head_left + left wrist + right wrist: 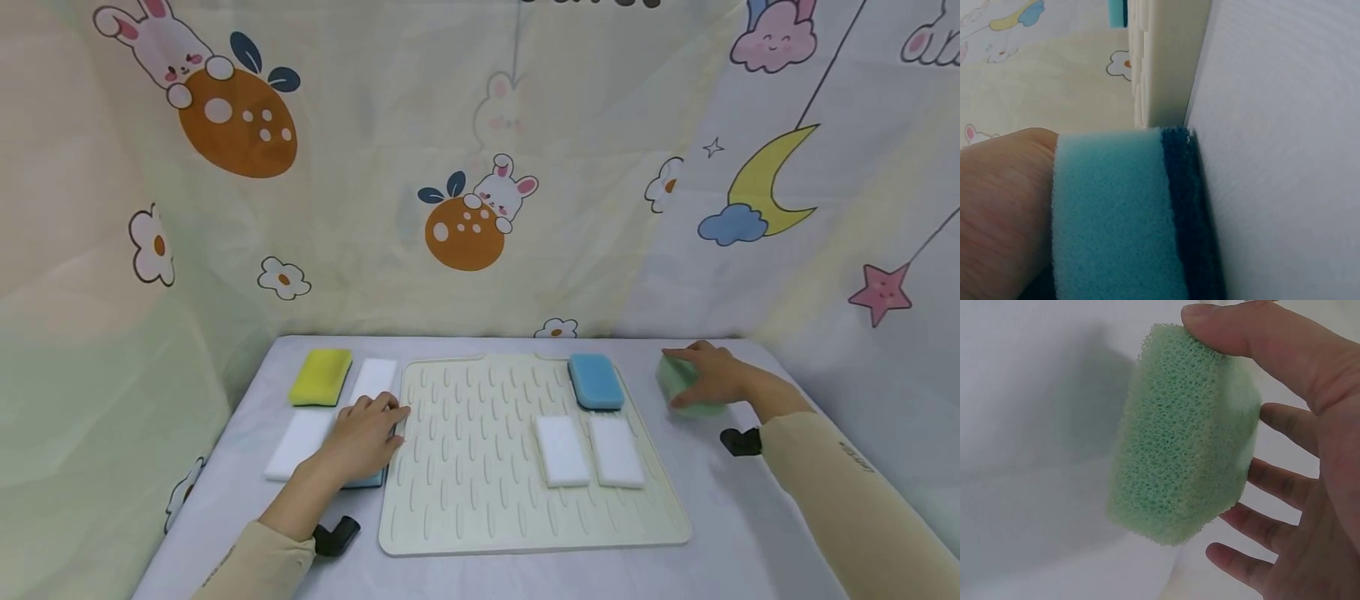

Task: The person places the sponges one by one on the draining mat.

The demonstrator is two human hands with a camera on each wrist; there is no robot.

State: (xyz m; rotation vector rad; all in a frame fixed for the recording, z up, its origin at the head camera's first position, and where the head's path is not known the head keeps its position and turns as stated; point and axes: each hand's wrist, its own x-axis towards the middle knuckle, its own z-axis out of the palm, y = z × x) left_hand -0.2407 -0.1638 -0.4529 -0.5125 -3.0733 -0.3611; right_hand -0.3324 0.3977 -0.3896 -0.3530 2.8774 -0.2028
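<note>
- Left hand (363,437): lies over a blue sponge (1116,215) beside the left edge of the mat, its fingers bent; whether they grip the sponge or merely rest on it cannot be told.
- That sponge lies on the tabletop, its dark blue scouring layer (1186,206) facing down.
- Right hand (708,379): holds a porous green sponge (1172,437), the thumb on one end and fingers against the side; the little finger stands apart from it. The sponge is right of the mat, near the table's far edge.
- Cream ridged mat (457,508): lies flat between the hands. Its right half bears two white sponge blocks (562,451) side by side, slightly apart, and, beyond them, a second blue sponge (596,380) with a dark underside.
- Left of the mat: a yellow sponge (321,375) near the far edge, one white block (375,377) to its right, and another white block (298,443) nearer the viewer, beside the left hand.
- Background: a cloth backdrop (360,208) printed with rabbits, flowers and a crescent moon.
</note>
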